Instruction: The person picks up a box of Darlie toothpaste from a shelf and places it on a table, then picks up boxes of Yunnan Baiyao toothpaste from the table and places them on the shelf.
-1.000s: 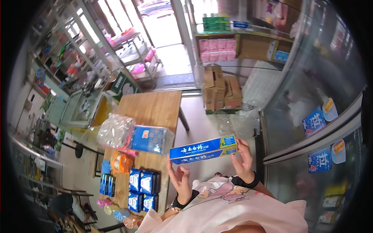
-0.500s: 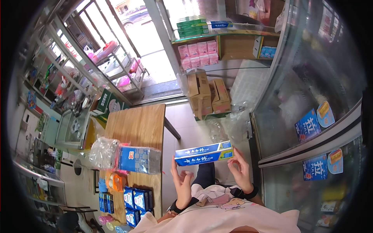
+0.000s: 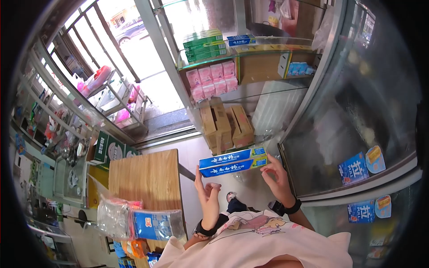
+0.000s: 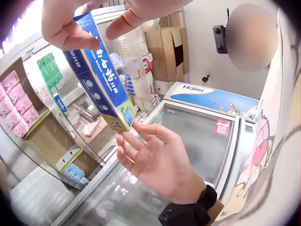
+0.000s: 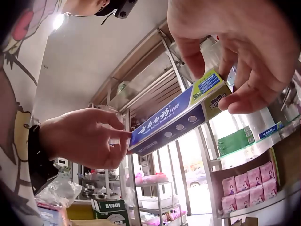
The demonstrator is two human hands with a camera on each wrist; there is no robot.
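A long blue toothpaste box [image 3: 232,165] with white lettering and a yellow-green end is held up level in front of the body. My left hand [image 3: 208,201] grips its left end at the fingertips, and my right hand [image 3: 278,181] holds the yellow-green end. In the left wrist view the box [image 4: 106,70] slants down from my left hand [image 4: 80,26] to the fingertips of my right hand [image 4: 157,157]. From the right wrist, the thumb and fingers of my right hand [image 5: 249,56] show at the near end of the box [image 5: 167,122].
A wooden table [image 3: 145,176] at left bears a blue plastic-wrapped pack [image 3: 156,224] and clear bags. Ahead, shelves hold green boxes [image 3: 203,44] and pink packs [image 3: 212,80] above cardboard cartons [image 3: 216,125]. Glass sliding doors [image 3: 339,107] stand at right.
The head view has shifted, so the table sits lower and the shelves look larger. Both hands still hold the box, which now shows two broad blue faces.
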